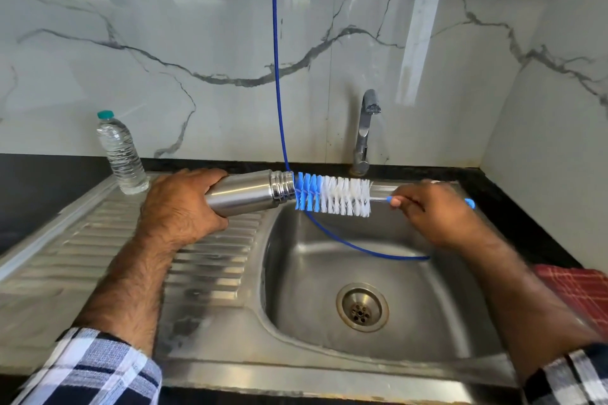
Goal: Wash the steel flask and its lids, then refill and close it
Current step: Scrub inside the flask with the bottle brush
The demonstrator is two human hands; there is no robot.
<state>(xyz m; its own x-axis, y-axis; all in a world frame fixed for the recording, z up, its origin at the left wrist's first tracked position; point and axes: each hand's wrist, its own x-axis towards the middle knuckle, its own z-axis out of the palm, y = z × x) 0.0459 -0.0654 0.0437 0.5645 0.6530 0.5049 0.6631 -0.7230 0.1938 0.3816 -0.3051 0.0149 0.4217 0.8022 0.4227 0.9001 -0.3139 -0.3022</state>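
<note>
My left hand [182,207] grips the steel flask [250,192] around its base and holds it sideways over the sink's left rim, with the open threaded mouth pointing right. My right hand [434,212] holds the blue handle of a bottle brush [332,196]. The brush's blue and white bristles lie just outside the flask's mouth, with the blue tip touching the opening. No lid shows in this view.
A steel sink [329,273] with a drain [362,307] lies below, and a ribbed drainboard [210,260] sits to its left. A tap [365,131] stands behind. A plastic water bottle [121,153] stands at the back left. A blue cord [278,76] hangs into the basin. A red checked cloth [579,289] lies at the right.
</note>
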